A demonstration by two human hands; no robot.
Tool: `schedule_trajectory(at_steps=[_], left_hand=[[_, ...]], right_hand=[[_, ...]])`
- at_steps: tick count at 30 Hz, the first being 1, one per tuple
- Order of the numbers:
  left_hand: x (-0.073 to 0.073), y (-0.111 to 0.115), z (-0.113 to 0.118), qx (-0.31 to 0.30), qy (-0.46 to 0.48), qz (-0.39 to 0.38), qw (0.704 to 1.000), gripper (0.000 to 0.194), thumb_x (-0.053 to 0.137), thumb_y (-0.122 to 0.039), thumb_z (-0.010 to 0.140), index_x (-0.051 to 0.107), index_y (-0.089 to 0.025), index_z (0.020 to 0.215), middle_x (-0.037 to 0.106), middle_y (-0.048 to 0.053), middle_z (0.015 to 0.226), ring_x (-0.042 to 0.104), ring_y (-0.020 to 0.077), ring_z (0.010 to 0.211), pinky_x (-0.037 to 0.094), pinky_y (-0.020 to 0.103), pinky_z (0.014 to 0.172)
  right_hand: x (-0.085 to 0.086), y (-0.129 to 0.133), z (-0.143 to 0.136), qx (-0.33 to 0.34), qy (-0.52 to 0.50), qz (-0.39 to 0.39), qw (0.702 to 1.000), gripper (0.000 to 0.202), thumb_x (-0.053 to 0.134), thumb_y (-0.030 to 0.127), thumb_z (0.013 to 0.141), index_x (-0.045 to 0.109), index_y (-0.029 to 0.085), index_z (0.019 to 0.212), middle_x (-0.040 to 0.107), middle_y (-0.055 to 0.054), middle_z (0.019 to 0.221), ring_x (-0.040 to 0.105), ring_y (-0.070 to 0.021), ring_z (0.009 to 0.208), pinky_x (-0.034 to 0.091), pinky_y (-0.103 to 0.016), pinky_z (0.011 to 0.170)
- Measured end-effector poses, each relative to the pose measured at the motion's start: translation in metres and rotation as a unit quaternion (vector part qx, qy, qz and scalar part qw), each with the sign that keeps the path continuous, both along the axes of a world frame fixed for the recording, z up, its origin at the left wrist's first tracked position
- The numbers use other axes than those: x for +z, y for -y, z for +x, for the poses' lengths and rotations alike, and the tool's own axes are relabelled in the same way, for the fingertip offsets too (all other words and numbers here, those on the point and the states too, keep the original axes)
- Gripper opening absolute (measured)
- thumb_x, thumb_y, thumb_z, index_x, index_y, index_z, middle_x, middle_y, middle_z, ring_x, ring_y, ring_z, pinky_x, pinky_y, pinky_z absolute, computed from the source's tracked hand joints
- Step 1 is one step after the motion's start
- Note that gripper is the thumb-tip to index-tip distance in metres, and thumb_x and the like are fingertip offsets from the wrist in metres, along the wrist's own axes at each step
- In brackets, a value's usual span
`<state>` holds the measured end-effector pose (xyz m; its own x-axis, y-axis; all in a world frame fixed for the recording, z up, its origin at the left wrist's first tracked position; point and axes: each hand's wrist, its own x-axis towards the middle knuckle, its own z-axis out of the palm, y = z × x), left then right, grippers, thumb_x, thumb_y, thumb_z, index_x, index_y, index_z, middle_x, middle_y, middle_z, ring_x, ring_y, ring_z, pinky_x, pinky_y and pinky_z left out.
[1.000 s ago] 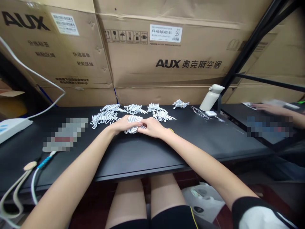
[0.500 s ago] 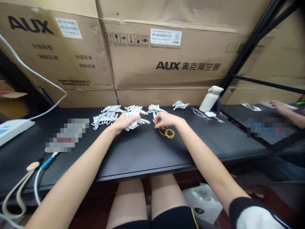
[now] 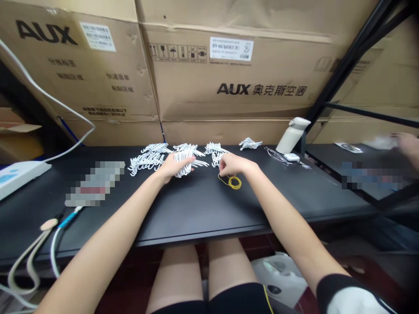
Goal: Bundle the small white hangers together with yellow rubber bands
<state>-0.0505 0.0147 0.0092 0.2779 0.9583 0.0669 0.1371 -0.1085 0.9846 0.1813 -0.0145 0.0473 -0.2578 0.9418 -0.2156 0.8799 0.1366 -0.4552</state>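
My left hand is wrapped round a bundle of white metal hooks, raised a little over the black table. My right hand is closed, its fingers curled down beside a small pile of white hooks. What its fingertips hold, if anything, is hidden. Just below them lie several thin yellow rubber bands, one loop stretching toward the fingertips. More piles of white hooks lie left of and behind my left hand. A separate small pile of hooks rests farther back to the right.
A cream bottle, a white earphone case and glasses stand or lie at the back right. Left are a blurred-out flat object, a cable and a white device. Large cartons line the back. A co-worker's hand shows far right.
My right hand has shifted slightly right and its fingers have curled in more. My left hand still grips the hooks. The co-worker's hand has moved right. The view has shifted a little.
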Motion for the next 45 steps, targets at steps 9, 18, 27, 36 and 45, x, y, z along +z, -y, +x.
schedule_trajectory(at_steps=[9,18,27,36,45], left_hand=[[0.008,0.005,0.004,0.035,0.077,-0.015,0.996,0.045,0.082,-0.036,0.058,0.067,-0.015,0.095,0.070,0.007,0.094,0.067,0.0185,0.074,0.056,0.032,0.070],[0.005,-0.008,0.000,0.127,0.193,-0.083,0.969,0.027,0.077,-0.029,0.066,0.069,-0.013,0.086,0.071,0.005,0.081,0.064,0.0125,0.061,0.058,0.024,0.062],[0.009,-0.001,0.005,0.137,0.202,-0.099,0.965,0.019,0.077,-0.022,0.065,0.070,-0.011,0.079,0.068,0.004,0.067,0.062,0.0126,0.051,0.057,0.023,0.052],[0.008,0.002,0.007,0.116,0.184,-0.077,0.973,0.025,0.079,-0.023,0.063,0.071,-0.011,0.083,0.072,0.008,0.083,0.065,0.0153,0.062,0.056,0.024,0.056],[0.007,0.011,0.017,0.064,0.181,-0.067,0.979,0.031,0.080,-0.028,0.060,0.072,-0.013,0.086,0.073,0.008,0.082,0.067,0.0188,0.070,0.052,0.025,0.060]], right_hand=[[-0.005,-0.007,-0.011,0.016,-0.337,0.023,0.941,0.010,0.069,0.021,0.065,0.063,0.013,0.068,0.062,-0.004,0.068,0.058,-0.0125,0.064,0.045,-0.018,0.045],[-0.005,-0.029,0.002,-0.229,-0.686,0.002,0.690,0.006,0.057,0.016,0.073,0.055,0.016,0.068,0.064,-0.001,0.071,0.059,-0.0080,0.066,0.042,-0.014,0.050],[-0.013,-0.036,0.002,-0.245,-0.752,0.010,0.612,0.015,0.042,0.017,0.084,0.057,0.017,0.083,0.070,-0.007,0.090,0.069,-0.0138,0.079,0.052,-0.019,0.056],[-0.016,-0.009,-0.027,-0.025,-0.556,0.020,0.831,0.067,0.077,0.028,0.066,0.050,0.024,0.127,0.058,-0.014,0.127,0.065,-0.0099,0.055,0.029,-0.014,0.028],[-0.024,0.002,-0.044,0.090,-0.426,0.115,0.893,0.061,0.078,0.031,0.063,0.054,0.021,0.118,0.061,-0.008,0.110,0.054,-0.0045,0.045,0.037,-0.018,0.033]])
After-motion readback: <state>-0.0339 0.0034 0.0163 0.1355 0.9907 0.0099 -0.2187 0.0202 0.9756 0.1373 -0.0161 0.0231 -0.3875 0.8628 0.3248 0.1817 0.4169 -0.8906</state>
